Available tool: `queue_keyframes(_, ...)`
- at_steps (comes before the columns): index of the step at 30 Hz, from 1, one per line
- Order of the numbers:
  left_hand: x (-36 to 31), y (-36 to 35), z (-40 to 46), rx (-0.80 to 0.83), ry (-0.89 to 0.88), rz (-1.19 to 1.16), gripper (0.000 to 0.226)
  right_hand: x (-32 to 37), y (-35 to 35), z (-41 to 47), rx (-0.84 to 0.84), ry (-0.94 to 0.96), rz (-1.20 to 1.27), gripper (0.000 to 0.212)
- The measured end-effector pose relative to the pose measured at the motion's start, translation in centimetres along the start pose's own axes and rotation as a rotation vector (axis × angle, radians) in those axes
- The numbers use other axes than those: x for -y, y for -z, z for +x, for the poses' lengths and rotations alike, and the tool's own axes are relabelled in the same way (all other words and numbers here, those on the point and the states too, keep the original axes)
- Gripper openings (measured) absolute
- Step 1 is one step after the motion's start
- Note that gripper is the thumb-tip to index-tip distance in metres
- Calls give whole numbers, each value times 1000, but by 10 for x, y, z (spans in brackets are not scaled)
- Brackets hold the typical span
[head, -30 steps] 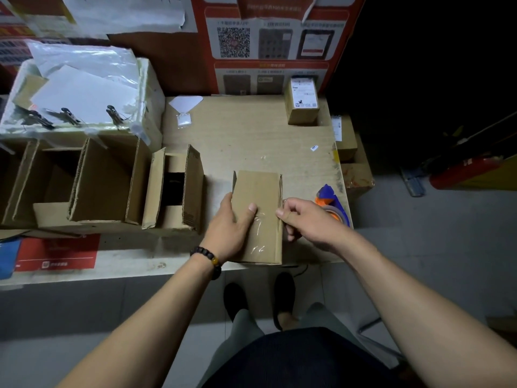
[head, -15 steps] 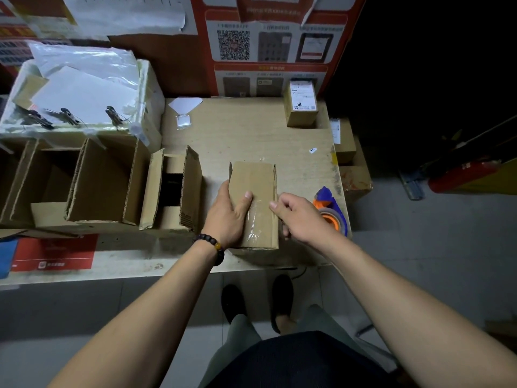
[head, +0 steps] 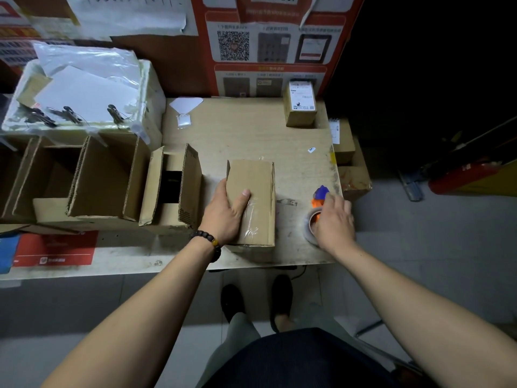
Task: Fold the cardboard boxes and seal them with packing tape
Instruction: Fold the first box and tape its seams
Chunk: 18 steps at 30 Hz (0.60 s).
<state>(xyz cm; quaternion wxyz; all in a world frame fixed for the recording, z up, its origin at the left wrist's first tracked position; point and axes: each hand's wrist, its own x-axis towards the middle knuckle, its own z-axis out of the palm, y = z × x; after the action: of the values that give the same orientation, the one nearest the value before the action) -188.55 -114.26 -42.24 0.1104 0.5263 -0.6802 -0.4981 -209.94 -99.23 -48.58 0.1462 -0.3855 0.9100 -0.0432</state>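
your left hand (head: 225, 212) grips the near left edge of the closed cardboard box (head: 253, 197), thumb lying on its taped top, fingers wrapped down the left side. the box sits on the wooden table (head: 251, 135) near the front edge, clear tape along its top seam. your right hand (head: 334, 222) rests over the tape dispenser (head: 317, 204) well right of the box, fingers curled onto the roll. open-flapped boxes (head: 170, 186) stand to the left.
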Motion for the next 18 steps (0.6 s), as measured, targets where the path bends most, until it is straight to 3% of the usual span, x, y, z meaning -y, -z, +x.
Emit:
queue_keyframes(2, 0, -1, 0, 3, 4, 0, 58, -7, -11, 3, 28, -85, -59, 62)
queue_keyframes(5, -3, -2, 0, -2, 1, 10, 57, -8, -19, 11, -41, -130, -81, 49)
queue_keyframes(8, -3, -1, -1, -10, 5, 29, 55, -4, -13, 25, 25, -185, -60, 43)
queue_keyframes(12, -2, 2, -4, -7, 5, 47, 56, -17, -9, 32, 169, -219, 66, 52)
queue_keyframes(18, -4, 8, -5, -22, -13, 147, 59, -27, -1, 18, 197, -346, 334, 49)
